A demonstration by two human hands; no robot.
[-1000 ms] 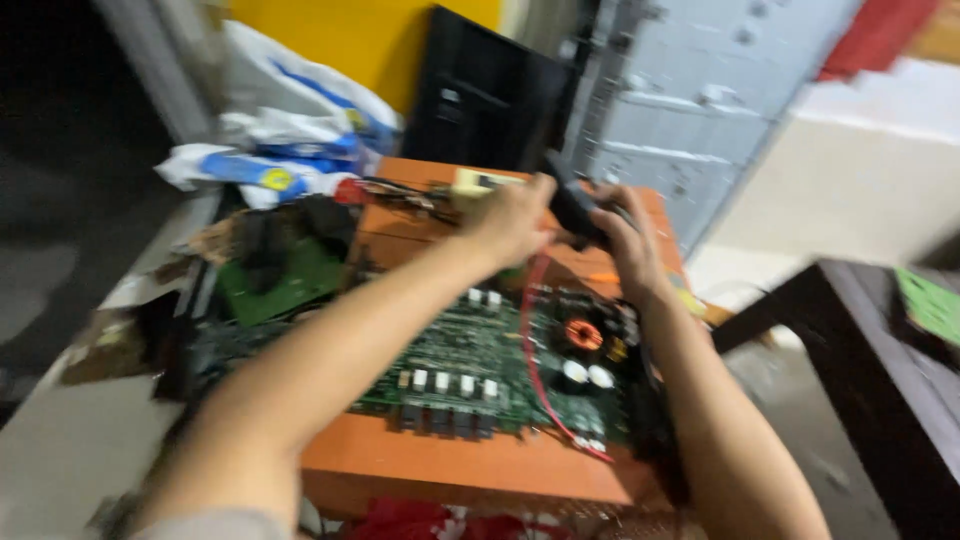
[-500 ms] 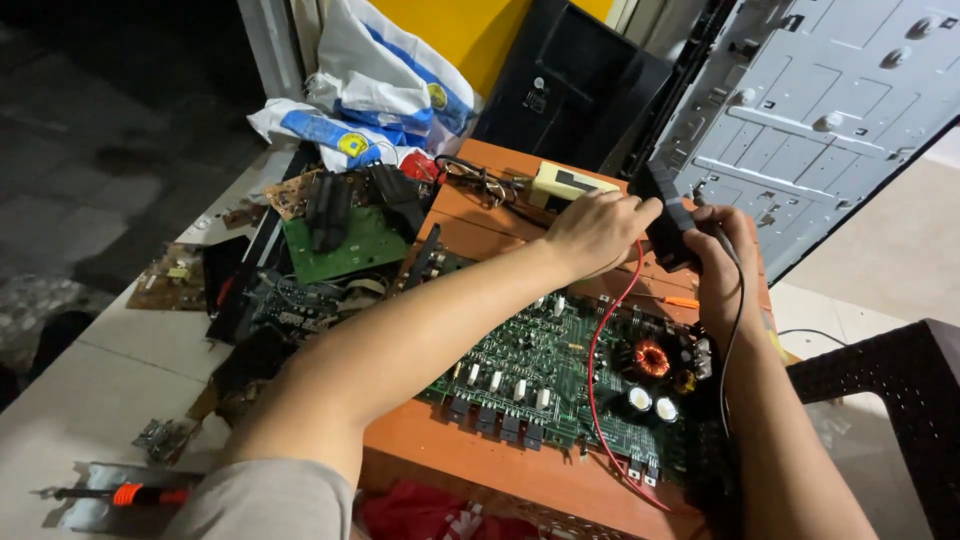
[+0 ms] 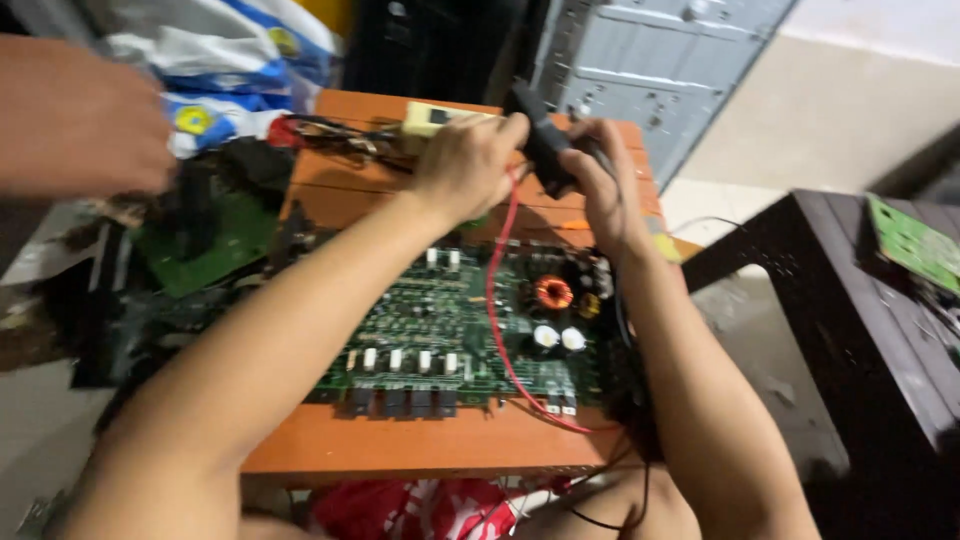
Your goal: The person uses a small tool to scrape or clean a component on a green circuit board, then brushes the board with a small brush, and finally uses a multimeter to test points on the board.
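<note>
I see both my left hand (image 3: 468, 160) and right hand (image 3: 600, 185) still gripping the black probe (image 3: 545, 150), now nearer above the board (image 3: 450, 330).

The circuit board (image 3: 455, 330) lies on the small table (image 3: 400, 450); behind it (far edge) a meter (image 3: 435, 118); left, another board (image 3: 200, 245).

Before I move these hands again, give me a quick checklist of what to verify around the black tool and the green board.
1. Both hands on the black tool: left hand and right hand grip it. Ok.
2. Green circuit board flat on the orange table: ok.
3. Red wire off the board: not ok, it lies across it.
4. Another person's hand nearby at far left: not ok.
5. Tool tip contact: cannot tell.
</note>
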